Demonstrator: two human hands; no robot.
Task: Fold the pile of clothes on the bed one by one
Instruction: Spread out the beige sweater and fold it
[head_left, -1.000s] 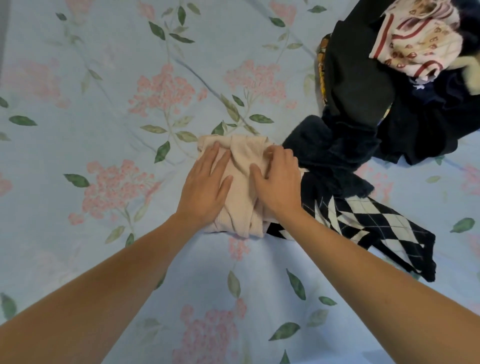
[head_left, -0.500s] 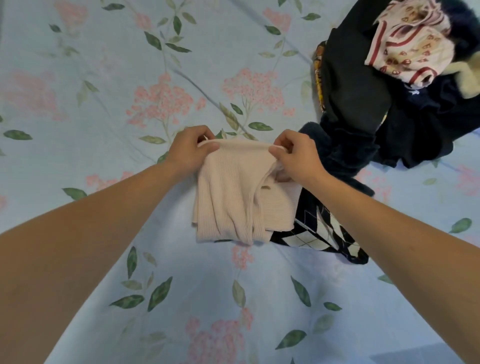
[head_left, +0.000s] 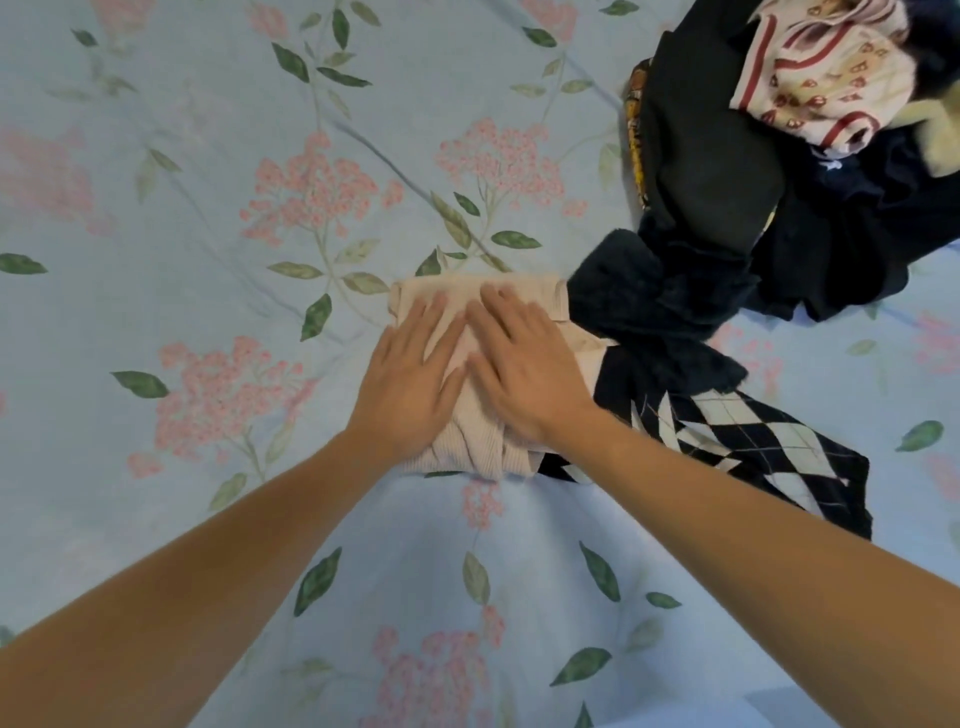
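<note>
While fingers (head_left: 439, 317) lie straight and slightly spread, pressing flat with left hand (head_left: 410, 384) and right hand (head_left: 524, 374) side by side on the folded beige knit (head_left: 472, 452). Touching the knit's right edge, an argyle garment (head_left: 753, 452). Beyond that, further right, the pile of dark clothes (head_left: 727, 182). Under the knit, the floral bed sheet (head_left: 208, 208).

My bed sheet (head_left: 218, 519) is light blue and fills everything I see. It has pink flowers (head_left: 311, 189) toward 11 o'clock and green leaves (head_left: 317, 579) toward 7 o'clock.
</note>
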